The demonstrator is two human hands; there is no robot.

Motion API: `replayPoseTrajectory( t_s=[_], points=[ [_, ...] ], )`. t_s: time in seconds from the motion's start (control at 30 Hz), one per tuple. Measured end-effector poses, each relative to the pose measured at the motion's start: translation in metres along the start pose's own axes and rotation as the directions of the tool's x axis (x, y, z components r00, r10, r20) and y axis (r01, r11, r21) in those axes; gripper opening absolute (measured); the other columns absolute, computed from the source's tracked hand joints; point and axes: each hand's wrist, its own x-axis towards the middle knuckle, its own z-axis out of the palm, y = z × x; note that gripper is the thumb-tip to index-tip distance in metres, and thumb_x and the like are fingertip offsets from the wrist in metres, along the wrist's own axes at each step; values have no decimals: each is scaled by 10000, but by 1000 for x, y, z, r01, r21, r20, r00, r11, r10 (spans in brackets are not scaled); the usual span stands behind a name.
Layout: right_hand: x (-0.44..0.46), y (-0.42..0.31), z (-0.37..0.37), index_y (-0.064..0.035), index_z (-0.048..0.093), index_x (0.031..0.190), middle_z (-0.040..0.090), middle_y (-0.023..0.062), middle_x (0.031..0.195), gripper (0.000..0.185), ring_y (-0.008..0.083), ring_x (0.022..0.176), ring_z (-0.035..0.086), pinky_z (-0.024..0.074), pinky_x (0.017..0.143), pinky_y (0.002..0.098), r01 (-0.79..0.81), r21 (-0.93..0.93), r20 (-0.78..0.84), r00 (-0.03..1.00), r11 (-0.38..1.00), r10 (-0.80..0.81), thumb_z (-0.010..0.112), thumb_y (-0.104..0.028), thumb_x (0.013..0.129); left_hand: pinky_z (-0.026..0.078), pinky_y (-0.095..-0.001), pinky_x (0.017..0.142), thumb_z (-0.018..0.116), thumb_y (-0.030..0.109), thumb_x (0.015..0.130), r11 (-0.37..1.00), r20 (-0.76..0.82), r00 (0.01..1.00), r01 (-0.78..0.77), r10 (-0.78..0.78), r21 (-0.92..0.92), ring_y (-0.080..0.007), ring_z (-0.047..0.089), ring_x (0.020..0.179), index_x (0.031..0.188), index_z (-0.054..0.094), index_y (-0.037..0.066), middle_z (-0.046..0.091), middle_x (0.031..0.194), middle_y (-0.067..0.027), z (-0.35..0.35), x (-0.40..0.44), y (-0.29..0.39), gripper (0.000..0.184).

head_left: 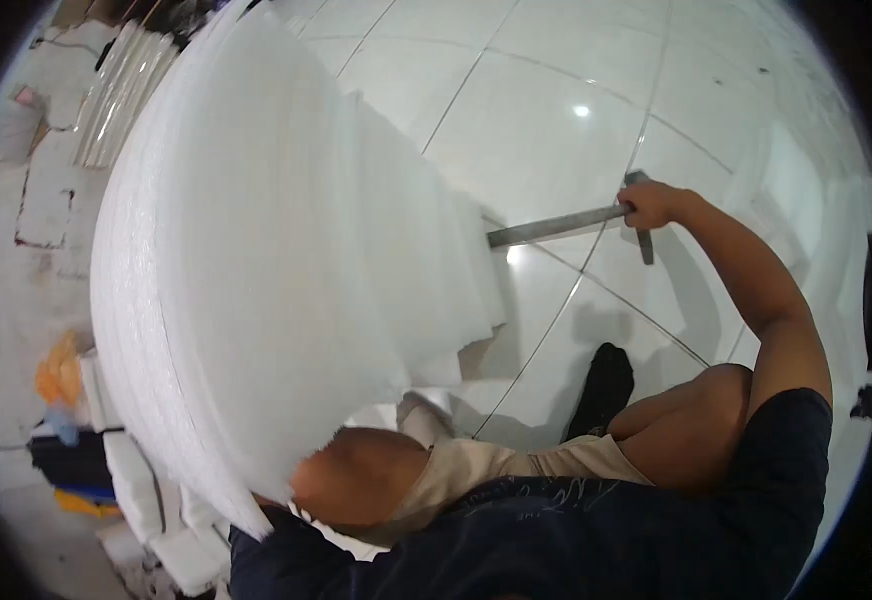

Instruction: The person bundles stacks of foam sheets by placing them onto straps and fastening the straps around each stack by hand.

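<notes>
My right hand (659, 204) is wrapped round the end of a grey metal bar (561, 225), where a short crosspiece makes a T shape. The bar's other end disappears at the edge of a tall mass of white foam sheeting (246, 220), its layers stepped on the right side. Whether the bar goes into the foam or behind it, I cannot tell. The sheeting rises close in front of me and covers part of my bent leg (356, 475). My left arm passes out of sight behind the foam, and that hand is hidden.
Glossy white floor tiles (516, 90) lie beyond and to the right. My foot in a black sock (601, 385) rests on them. Clear-wrapped rolls (126, 90) lie at the upper left. An orange plastic bag (59, 370) and white packages (136, 485) are at the lower left.
</notes>
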Motion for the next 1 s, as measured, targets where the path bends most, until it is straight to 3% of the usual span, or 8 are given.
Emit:
replayPoseTrajectory(
  t_s=[0.07, 0.2, 0.27, 0.33, 0.47, 0.8, 0.93, 1.0],
  points=[
    [-60, -21, -69, -11, 616, 875, 647, 108, 789, 272, 233, 740, 636, 496, 662, 374, -234, 286, 33, 972, 929, 234, 690, -236, 741, 436, -386, 919, 598, 432, 837, 998, 68, 996, 56, -57, 19, -216, 572, 1009, 1141, 582, -9, 612, 1050, -139, 19, 18, -53, 536],
    [-110, -12, -115, -5, 634, 850, 623, 81, 737, 299, 168, 677, 592, 470, 579, 311, -164, 143, -151, 971, 976, 185, 745, -248, 715, 447, -384, 901, 611, 423, 827, 994, 129, 988, 76, -87, 84, -215, 581, 985, 1118, 593, -9, 617, 1024, -137, 36, 46, -97, 521],
    [-141, -42, -147, -14, 646, 856, 608, 50, 721, 287, 144, 653, 551, 451, 561, 297, -336, 159, -111, 928, 928, 355, 748, -246, 723, 453, -384, 892, 618, 419, 822, 991, 155, 984, 65, -82, 116, -215, 586, 973, 1106, 599, -9, 620, 1011, -135, 43, 57, -101, 514],
    [-169, -59, -170, -20, 647, 843, 587, 23, 692, 273, 121, 629, 512, 434, 544, 284, -230, 359, -212, 924, 905, 319, 744, -254, 741, 459, -383, 883, 624, 414, 817, 990, 181, 981, 41, -66, 138, -215, 590, 961, 1095, 605, -9, 623, 997, -134, 52, 68, -105, 506],
    [-219, -87, -209, -44, 626, 753, 543, -8, 641, 233, 102, 582, 493, 422, 526, 268, -275, 340, -355, 848, 900, 393, 746, -244, 757, 470, -382, 864, 637, 405, 808, 980, 216, 976, -34, -9, 195, -214, 600, 936, 1072, 616, -9, 629, 971, -131, 56, 77, -86, 491],
    [-254, -185, -268, -25, 644, 861, 597, -7, 677, 181, 55, 594, 525, 403, 510, 207, -33, 225, -500, 854, 974, 144, 710, -176, 785, 498, -379, 818, 669, 382, 784, 659, 251, 914, -404, 319, 635, -213, 623, 875, 1014, 644, -9, 643, 904, -124, -36, 64, 71, 454],
    [-226, -217, -267, -36, 636, 925, 602, -12, 699, 248, 49, 610, 522, 402, 544, 198, -13, 285, -427, 893, 958, 140, 723, -211, 772, 510, -378, 800, 682, 372, 774, 424, 329, 914, -402, 238, 812, -212, 633, 851, 991, 655, -9, 649, 877, -121, -126, 43, 143, 440],
    [-217, -234, -267, -41, 628, 955, 607, -6, 728, 273, 62, 641, 542, 430, 578, 213, 188, 289, -411, 910, 939, -56, 721, -216, 767, 515, -377, 791, 689, 368, 769, 360, 341, 930, -368, 140, 857, -212, 637, 839, 980, 660, -9, 651, 864, -119, -175, 31, 171, 433]
  ],
)
